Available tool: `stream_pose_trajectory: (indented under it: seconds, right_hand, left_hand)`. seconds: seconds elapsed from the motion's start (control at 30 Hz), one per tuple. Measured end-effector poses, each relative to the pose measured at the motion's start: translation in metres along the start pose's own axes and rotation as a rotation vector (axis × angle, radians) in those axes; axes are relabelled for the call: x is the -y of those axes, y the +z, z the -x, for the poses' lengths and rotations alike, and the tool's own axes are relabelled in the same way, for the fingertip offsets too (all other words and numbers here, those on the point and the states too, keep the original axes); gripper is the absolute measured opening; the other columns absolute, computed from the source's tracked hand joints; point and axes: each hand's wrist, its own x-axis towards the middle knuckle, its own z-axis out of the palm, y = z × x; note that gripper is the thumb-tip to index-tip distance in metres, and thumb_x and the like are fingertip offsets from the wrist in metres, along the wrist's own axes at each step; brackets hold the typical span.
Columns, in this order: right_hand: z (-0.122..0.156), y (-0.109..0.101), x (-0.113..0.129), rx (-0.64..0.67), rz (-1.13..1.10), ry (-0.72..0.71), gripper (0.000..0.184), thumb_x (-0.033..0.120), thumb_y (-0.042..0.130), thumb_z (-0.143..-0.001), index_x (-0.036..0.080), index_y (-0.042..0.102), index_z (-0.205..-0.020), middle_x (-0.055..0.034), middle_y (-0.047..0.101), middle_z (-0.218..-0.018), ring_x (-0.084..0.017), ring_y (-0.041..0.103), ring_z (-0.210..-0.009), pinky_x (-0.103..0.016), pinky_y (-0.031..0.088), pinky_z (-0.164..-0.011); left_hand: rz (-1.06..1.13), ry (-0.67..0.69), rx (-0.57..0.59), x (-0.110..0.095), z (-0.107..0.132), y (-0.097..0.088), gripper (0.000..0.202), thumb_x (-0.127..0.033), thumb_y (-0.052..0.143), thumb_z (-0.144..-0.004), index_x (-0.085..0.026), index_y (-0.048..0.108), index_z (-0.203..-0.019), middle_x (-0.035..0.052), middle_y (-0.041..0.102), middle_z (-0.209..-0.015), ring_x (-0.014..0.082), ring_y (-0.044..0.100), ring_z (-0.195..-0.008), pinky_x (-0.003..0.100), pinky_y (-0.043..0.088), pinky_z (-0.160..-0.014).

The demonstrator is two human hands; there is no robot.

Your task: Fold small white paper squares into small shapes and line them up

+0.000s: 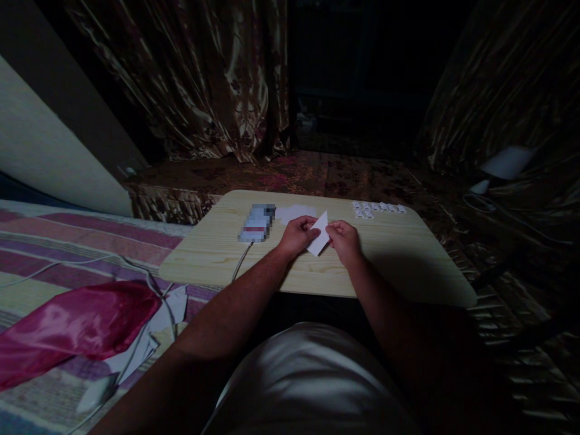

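Between my two hands, above the wooden table (pixel 217 263), is a folded piece of white paper (pixel 319 240) with a pointed top. My left hand (pixel 299 235) grips its left side, thumb lying on the front face. At the right edge, the fingers of my right hand (pixel 343 237) pinch the paper. Behind my left hand, more white paper (pixel 290 214) lies flat on the tabletop. Several small folded white paper pieces (pixel 379 207) sit in two rows near the table's far right corner.
A blurred-out phone-like device (pixel 257 223) with a white cable (pixel 241 261) lies on the table's left. Left of the table is a striped bedspread (pixel 40 238) with a shiny pink cloth (pixel 90 320). Patterned curtains (pixel 226 78) hang beyond; a white lamp (pixel 507 163) stands at right.
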Motion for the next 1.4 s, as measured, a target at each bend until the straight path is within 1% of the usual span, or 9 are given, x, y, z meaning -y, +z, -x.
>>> stream_pose_trajectory:
  seconds: [0.13, 0.27, 0.4, 0.53, 0.63, 0.83, 0.97, 1.1, 1.4]
  right_hand:
    - [0.001, 0.000, 0.002, 0.048, 0.000, -0.018, 0.018, 0.037, 0.063, -0.071, 0.020, 0.059, -0.076, 0.0048, 0.059, -0.056, -0.011, 0.051, -0.046, -0.021, 0.037, -0.044]
    - [0.002, 0.001, 0.003, 0.074, -0.053, -0.016, 0.017, 0.034, 0.065, -0.069, 0.020, 0.058, -0.077, 0.0047, 0.060, -0.057, -0.010, 0.050, -0.045, -0.020, 0.037, -0.044]
    - [0.003, 0.002, 0.003, 0.113, -0.063, -0.037, 0.018, 0.034, 0.065, -0.069, 0.020, 0.059, -0.079, 0.0038, 0.062, -0.060, -0.011, 0.052, -0.048, -0.020, 0.039, -0.046]
    - [0.004, 0.002, 0.003, 0.150, -0.066, -0.036, 0.019, 0.034, 0.064, -0.069, 0.020, 0.061, -0.082, 0.0032, 0.065, -0.065, -0.011, 0.054, -0.051, -0.020, 0.039, -0.046]
    - [0.005, 0.002, 0.005, 0.153, -0.079, -0.023, 0.018, 0.033, 0.064, -0.069, 0.020, 0.062, -0.082, 0.0032, 0.065, -0.065, -0.010, 0.053, -0.049, -0.020, 0.037, -0.044]
    - [0.006, 0.000, 0.012, 0.147, -0.120, -0.021, 0.015, 0.030, 0.064, -0.069, 0.020, 0.063, -0.080, 0.0048, 0.058, -0.056, -0.009, 0.046, -0.044, -0.020, 0.034, -0.041]
    - [0.006, -0.002, 0.012, 0.162, -0.124, -0.034, 0.015, 0.029, 0.064, -0.070, 0.019, 0.067, -0.080, 0.0040, 0.058, -0.054, -0.009, 0.047, -0.045, -0.020, 0.034, -0.041]
    - [0.004, -0.003, 0.009, 0.160, -0.149, -0.040, 0.014, 0.029, 0.065, -0.070, 0.018, 0.067, -0.077, 0.0034, 0.057, -0.052, -0.009, 0.048, -0.045, -0.020, 0.034, -0.042]
    - [0.001, -0.002, 0.005, 0.143, -0.148, -0.020, 0.013, 0.023, 0.057, -0.066, 0.018, 0.066, -0.074, 0.0037, 0.056, -0.051, -0.009, 0.048, -0.045, -0.020, 0.034, -0.042]
  left_hand:
    - [-0.060, 0.017, -0.073, 0.001, -0.001, -0.002, 0.032, -0.025, 0.076, -0.061, -0.013, 0.071, -0.090, 0.0020, 0.068, -0.069, 0.0122, 0.058, -0.053, 0.024, 0.044, -0.052]
    - [-0.079, 0.025, -0.054, -0.001, -0.001, -0.001, 0.031, -0.022, 0.074, -0.061, -0.012, 0.073, -0.091, 0.0019, 0.068, -0.070, 0.0113, 0.057, -0.054, 0.023, 0.043, -0.052]
    - [-0.065, 0.043, -0.024, -0.003, 0.000, 0.000, 0.034, -0.019, 0.074, -0.060, -0.013, 0.075, -0.093, 0.0009, 0.067, -0.068, 0.0105, 0.055, -0.054, 0.023, 0.042, -0.053]
    - [-0.043, 0.028, -0.054, -0.006, 0.001, 0.001, 0.029, -0.017, 0.071, -0.060, -0.014, 0.076, -0.089, -0.0009, 0.063, -0.062, 0.0092, 0.051, -0.051, 0.022, 0.039, -0.051]
    - [-0.011, 0.010, -0.060, -0.006, 0.000, 0.001, 0.028, -0.016, 0.070, -0.060, -0.015, 0.077, -0.087, -0.0009, 0.063, -0.061, 0.0091, 0.051, -0.050, 0.022, 0.038, -0.050]
    - [0.038, 0.019, -0.033, -0.004, -0.002, -0.002, 0.027, -0.019, 0.070, -0.061, -0.015, 0.076, -0.088, -0.0002, 0.064, -0.062, 0.0097, 0.052, -0.051, 0.023, 0.038, -0.051]
    - [0.053, 0.019, -0.026, -0.004, -0.002, -0.002, 0.021, -0.021, 0.071, -0.062, -0.014, 0.074, -0.082, 0.0017, 0.067, -0.065, 0.0114, 0.055, -0.053, 0.024, 0.040, -0.051]
    - [0.075, 0.025, -0.035, -0.002, -0.002, -0.001, 0.014, -0.021, 0.071, -0.061, -0.014, 0.071, -0.074, 0.0018, 0.067, -0.062, 0.0119, 0.055, -0.052, 0.024, 0.040, -0.051]
    - [0.085, -0.003, -0.053, -0.004, -0.001, 0.001, 0.013, -0.021, 0.073, -0.058, -0.015, 0.069, -0.069, 0.0010, 0.066, -0.060, 0.0109, 0.054, -0.050, 0.023, 0.039, -0.050]
